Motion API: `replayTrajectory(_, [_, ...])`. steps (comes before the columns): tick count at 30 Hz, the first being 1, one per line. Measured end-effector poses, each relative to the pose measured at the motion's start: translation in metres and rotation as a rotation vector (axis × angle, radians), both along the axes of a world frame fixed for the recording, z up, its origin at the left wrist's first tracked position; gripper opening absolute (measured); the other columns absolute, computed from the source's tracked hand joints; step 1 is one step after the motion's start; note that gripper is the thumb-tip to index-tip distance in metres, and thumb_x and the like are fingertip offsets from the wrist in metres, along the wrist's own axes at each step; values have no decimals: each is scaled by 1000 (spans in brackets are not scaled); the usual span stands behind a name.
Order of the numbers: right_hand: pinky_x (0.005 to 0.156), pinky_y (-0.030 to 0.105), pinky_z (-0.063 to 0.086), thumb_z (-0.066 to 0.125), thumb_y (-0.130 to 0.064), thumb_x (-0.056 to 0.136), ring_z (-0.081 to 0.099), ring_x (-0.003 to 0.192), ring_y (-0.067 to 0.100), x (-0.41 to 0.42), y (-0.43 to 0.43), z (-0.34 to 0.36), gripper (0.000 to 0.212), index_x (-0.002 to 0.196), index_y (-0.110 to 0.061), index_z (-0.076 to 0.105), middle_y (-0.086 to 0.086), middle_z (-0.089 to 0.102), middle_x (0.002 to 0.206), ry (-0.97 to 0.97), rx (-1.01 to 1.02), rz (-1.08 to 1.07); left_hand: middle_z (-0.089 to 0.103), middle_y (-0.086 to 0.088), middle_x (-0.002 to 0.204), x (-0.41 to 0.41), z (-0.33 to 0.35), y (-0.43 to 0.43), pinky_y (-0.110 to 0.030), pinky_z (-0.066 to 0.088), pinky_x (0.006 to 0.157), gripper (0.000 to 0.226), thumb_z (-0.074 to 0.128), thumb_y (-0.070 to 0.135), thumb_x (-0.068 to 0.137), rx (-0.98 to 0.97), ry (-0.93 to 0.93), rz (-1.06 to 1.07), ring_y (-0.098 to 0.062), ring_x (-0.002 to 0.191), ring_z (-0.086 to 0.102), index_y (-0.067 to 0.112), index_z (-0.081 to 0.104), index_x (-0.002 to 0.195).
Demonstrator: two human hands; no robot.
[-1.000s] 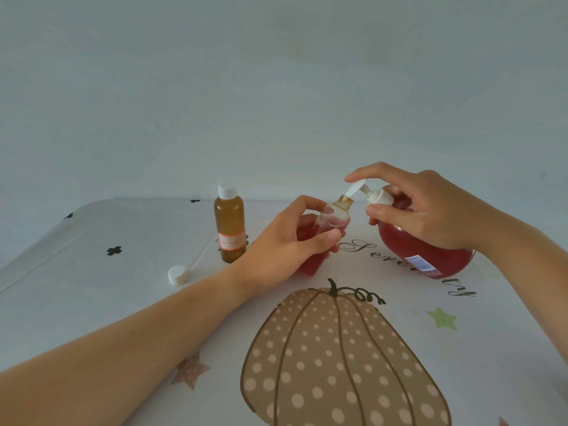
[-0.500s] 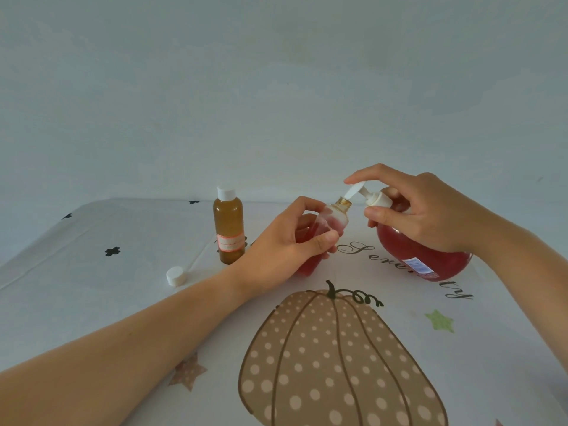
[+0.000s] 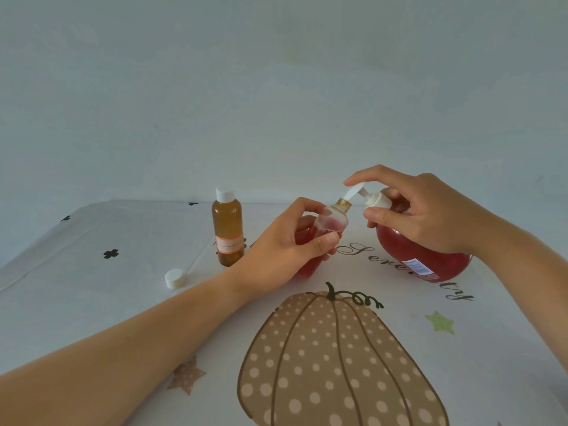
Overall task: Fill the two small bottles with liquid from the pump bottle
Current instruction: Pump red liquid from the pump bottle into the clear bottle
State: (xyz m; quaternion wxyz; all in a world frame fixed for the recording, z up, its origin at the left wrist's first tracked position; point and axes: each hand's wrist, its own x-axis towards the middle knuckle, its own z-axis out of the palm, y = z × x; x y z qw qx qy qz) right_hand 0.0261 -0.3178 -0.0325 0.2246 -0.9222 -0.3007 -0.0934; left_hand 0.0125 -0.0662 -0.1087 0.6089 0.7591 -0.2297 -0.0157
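Left hand: your left hand (image 3: 285, 250) is closed round the small clear bottle (image 3: 330, 221), thumb across the front and fingers curled behind it.
Small clear bottle: it is uncapped and tilted, its gold-threaded neck leaning toward the pump bottle (image 3: 424, 256). Red liquid fills the lower part and the shoulder is clear. Its base sits low by the surface (image 3: 92, 287), but your hand hides whether it touches.
Right hand: your right hand (image 3: 430, 216) holds the pump bottle at the neck. The index finger lies along the top of the pump head, the thumb sits under the white collar, and the other fingers curl round behind.
Pump bottle: round and full of red liquid, it stands on the surface to your right, with a white label low on its side.
Spout: the white spout (image 3: 353, 192) points left and down, its tip right at the mouth of the small clear bottle.
Amber bottle: the amber bottle (image 3: 228, 232) stands upright with a white top on and a pale label, behind and to the left of your left hand, apart from it.
Loose cap: 1 loose cap (image 3: 174, 278) lies on the surface left of the amber bottle, touching nothing.
Surface: white cloth with small black marks, script lettering and a large dotted pumpkin print (image 3: 338, 364) nearest you.
Count: 2 small bottles show, 1 in your hand and 1 standing.
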Motion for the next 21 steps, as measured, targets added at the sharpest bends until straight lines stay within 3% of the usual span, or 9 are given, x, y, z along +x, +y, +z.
replayTrajectory(5, [83, 44, 59, 63, -37, 102, 72, 79, 6, 0, 2, -1, 28, 126, -49, 55, -18, 77, 85, -25, -14, -16, 78, -5, 118, -2, 0, -2, -49, 62, 99, 35, 70, 27, 105, 26, 2, -19, -25, 104, 77, 19, 54, 134])
replayTrajectory(11, [88, 47, 60, 62, -35, 104, 74, 82, 12, -2, 2, 2, 47, 139, -63, 46, -17, 78, 88, 2, -31, -3, 76, -9, 117, -2, 1, -1, -45, 64, 95, 33, 68, 21, 105, -10, 0, -3, -28, 103, 76, 15, 53, 134])
replayTrajectory(21, [90, 48, 59, 62, -34, 104, 75, 83, 13, -2, 1, 2, 47, 139, -61, 47, -19, 78, 88, 17, -16, 0, 77, -3, 117, -3, 3, -2, -38, 64, 94, 35, 70, 23, 104, -3, -15, 5, -22, 100, 77, 15, 54, 133])
